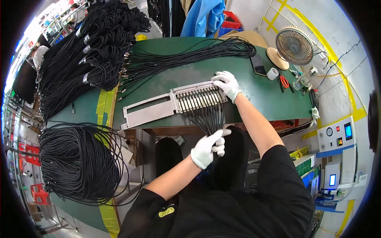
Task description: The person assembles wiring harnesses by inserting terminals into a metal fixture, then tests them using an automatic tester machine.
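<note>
While my left hand [207,150], in a white glove, grasps a bundle of black cables [207,120] in front of the table edge, my right hand [227,84], gloved too, rests on the right end of a silver metal fixture [174,102]; whether its fingers clamp the metal I cannot tell. The fixture lies near the front edge of the green tabletop [264,101], and the cables fan out into its row of slots [200,99]. Beyond it stretches a long black hank [222,48], with a smartphone [257,64], a white roll [272,73] and a desk fan [294,44] to the right.
</note>
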`<action>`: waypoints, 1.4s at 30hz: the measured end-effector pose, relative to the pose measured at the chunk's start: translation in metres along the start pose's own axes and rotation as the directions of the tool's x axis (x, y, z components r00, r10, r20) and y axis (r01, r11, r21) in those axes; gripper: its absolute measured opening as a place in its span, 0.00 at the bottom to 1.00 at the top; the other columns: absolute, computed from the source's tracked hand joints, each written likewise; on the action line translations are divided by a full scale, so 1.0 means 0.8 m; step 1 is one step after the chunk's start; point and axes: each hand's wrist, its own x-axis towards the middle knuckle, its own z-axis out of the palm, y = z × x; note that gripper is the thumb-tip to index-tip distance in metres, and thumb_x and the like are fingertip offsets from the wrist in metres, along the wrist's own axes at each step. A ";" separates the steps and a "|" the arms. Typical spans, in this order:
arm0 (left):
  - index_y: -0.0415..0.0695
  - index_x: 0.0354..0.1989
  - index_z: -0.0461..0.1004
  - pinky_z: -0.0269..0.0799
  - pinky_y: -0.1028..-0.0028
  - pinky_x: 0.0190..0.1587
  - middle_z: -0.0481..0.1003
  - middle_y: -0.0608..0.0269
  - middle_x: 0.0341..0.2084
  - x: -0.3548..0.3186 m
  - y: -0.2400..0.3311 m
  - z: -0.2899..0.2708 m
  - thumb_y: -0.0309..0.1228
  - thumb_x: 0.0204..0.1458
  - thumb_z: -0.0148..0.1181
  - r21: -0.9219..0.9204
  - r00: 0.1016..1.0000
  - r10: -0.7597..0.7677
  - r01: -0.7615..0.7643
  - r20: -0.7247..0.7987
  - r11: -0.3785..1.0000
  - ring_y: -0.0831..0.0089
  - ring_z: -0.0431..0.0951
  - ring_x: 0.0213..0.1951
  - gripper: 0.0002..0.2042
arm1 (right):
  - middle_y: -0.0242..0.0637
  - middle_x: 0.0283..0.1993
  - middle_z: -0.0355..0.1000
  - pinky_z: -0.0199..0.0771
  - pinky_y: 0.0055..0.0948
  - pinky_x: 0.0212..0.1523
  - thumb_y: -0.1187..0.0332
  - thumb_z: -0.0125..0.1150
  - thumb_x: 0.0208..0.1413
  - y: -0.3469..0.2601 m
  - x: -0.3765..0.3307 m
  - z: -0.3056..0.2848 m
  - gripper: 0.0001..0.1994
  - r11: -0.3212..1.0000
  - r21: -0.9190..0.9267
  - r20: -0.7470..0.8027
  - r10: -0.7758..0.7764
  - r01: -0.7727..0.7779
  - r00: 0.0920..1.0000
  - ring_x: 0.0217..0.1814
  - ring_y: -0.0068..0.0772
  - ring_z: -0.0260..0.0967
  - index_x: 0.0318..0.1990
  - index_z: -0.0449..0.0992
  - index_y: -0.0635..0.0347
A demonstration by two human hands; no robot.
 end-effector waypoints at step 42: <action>0.39 0.51 0.73 0.57 0.80 0.30 0.50 0.77 0.17 -0.110 0.215 0.014 0.38 0.69 0.47 0.090 0.485 0.839 -0.873 0.244 0.479 0.85 0.51 0.19 0.15 | 0.45 0.35 0.78 0.75 0.44 0.46 0.61 0.60 0.49 -0.195 -0.196 -0.164 0.15 0.910 -0.312 0.477 0.399 -0.274 0.783 0.42 0.51 0.76 0.44 0.75 0.53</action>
